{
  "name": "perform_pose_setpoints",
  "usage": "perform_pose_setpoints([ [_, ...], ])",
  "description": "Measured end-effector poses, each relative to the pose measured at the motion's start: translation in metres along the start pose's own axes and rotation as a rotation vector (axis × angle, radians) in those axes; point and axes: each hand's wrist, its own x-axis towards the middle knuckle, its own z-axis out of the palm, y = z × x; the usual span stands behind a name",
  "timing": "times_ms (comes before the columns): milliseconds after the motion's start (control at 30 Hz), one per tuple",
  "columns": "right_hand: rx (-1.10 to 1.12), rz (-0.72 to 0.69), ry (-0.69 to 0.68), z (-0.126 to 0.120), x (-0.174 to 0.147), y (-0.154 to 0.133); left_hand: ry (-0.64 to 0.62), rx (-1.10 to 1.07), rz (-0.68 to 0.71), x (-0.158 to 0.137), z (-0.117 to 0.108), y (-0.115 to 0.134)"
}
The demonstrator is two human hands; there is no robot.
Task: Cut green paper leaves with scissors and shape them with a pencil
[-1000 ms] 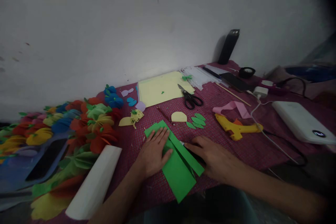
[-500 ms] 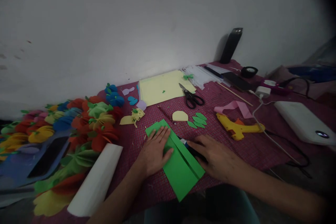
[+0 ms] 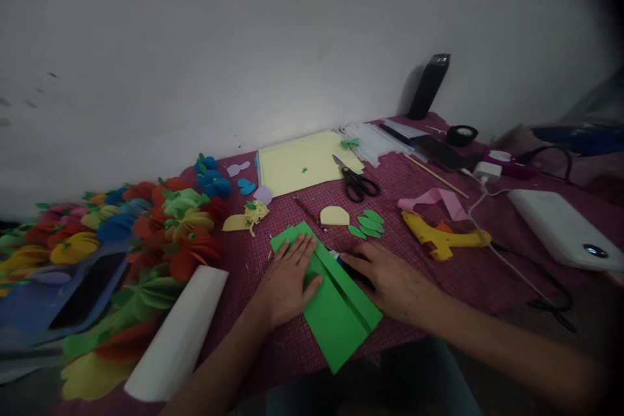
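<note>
My left hand [image 3: 288, 283] lies flat on a sheet of green paper [image 3: 336, 331], its fingers stretched toward the far end. A long slit runs lengthwise through the sheet and parts a narrow strip along its right side. Wrapped in the fingers of my right hand [image 3: 390, 276] is a dark utility knife [image 3: 351, 270], with a blue and pale front part at the paper's right edge. Its blade is hard to make out. Beyond the sheet lie cut green paper leaves [image 3: 369, 223], a cream paper half-round [image 3: 335, 215], a pencil [image 3: 308, 211] and black scissors [image 3: 357, 183].
Folded paper flowers [image 3: 188, 224] crowd the left, beside a white paper cone [image 3: 178, 335]. Pale yellow sheets [image 3: 297, 159] lie at the back. On the right are a yellow glue gun [image 3: 441, 237], a pink ribbon [image 3: 439, 198], a white power bank [image 3: 560, 227] with cable, and a black bottle [image 3: 429, 88].
My right hand and the knife have moved slightly up and away along the paper's right edge. The left hand stays pressed in the same place.
</note>
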Motion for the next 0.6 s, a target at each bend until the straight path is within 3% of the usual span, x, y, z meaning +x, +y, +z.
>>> perform_pose_setpoints([
  [367,-0.026,0.011,-0.01,-0.005,0.001,-0.004,0.029,0.04,-0.041,0.014,-0.017,-0.015],
  [600,-0.042,0.01,-0.031,-0.004,0.007,-0.004,-0.012,0.025,-0.045,0.016,-0.004,-0.022],
])
